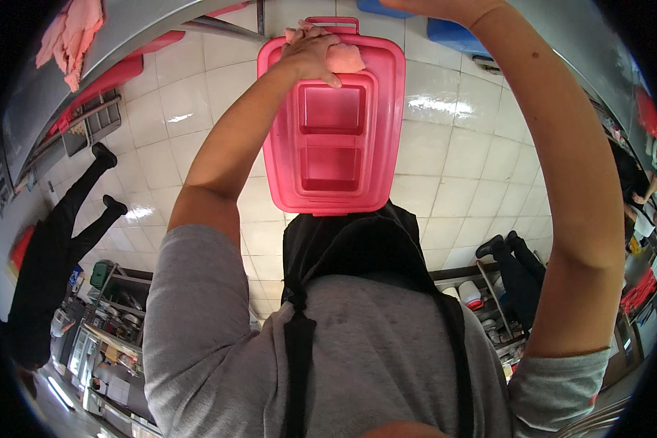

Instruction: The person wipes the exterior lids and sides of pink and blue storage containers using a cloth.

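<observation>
A red plastic lid or lidded bin (387, 126) is right before me, with two rectangular recesses in its middle and a loop handle at its far edge. My left hand (312, 55) presses a pink cloth (346, 58) onto the far part of its top, with cloth showing on both sides of the fingers. At the top edge of the view is my right hand (443, 7), reaching forward above a blue object (454, 35); its fingers are cut off, so what it touches is hidden.
Another pink cloth (72, 41) hangs over the edge of a steel table (142, 35) at upper left. A second steel surface (586, 44) lies at upper right. People in dark clothes (44, 263) stand on both sides. Shelving (117, 306) stands behind me on the tiled floor (432, 148).
</observation>
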`<state>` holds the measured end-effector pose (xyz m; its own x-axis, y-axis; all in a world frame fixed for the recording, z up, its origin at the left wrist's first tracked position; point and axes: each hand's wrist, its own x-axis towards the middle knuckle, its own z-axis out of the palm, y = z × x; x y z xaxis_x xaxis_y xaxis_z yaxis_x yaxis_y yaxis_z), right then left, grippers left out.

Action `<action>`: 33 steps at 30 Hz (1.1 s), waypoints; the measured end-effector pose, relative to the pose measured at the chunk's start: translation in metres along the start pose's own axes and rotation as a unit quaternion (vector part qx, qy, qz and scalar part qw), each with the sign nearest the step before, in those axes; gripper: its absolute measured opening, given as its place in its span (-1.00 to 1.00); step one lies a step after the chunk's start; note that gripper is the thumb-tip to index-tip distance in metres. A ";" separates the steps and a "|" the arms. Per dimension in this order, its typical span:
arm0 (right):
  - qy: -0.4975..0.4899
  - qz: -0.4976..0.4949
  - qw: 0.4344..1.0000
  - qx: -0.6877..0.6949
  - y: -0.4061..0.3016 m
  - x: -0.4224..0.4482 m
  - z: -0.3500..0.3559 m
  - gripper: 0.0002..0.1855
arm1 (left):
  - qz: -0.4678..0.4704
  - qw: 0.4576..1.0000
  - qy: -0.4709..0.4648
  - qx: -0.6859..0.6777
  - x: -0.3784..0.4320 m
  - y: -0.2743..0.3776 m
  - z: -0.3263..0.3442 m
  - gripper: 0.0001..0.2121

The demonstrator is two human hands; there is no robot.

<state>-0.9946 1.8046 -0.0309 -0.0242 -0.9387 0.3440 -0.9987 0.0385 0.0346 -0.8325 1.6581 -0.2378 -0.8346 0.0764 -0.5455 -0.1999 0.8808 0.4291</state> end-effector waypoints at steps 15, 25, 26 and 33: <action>0.014 0.001 0.999 0.030 0.002 0.003 0.004 -0.15 | -0.041 0.985 -0.012 -0.167 -0.001 -0.008 -0.014 -0.33; 0.046 -0.008 0.998 0.043 0.004 0.003 0.004 -0.20 | 0.144 0.985 0.088 0.021 -0.027 -0.056 0.003 -0.42; 0.040 -0.006 0.999 0.030 0.007 -0.005 0.005 -0.20 | 0.127 0.987 0.100 0.019 -0.028 -0.031 0.015 -0.41; 0.057 -0.008 0.998 0.023 0.006 -0.004 0.008 -0.20 | 0.106 0.978 0.178 0.036 -0.053 -0.003 0.030 -0.59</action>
<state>-1.0012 1.8055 -0.0394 -0.0050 -0.8938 0.4484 -1.0000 0.0051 -0.0010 -0.7724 1.6655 -0.2313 -0.9817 0.1041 -0.1597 0.0223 0.8947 0.4460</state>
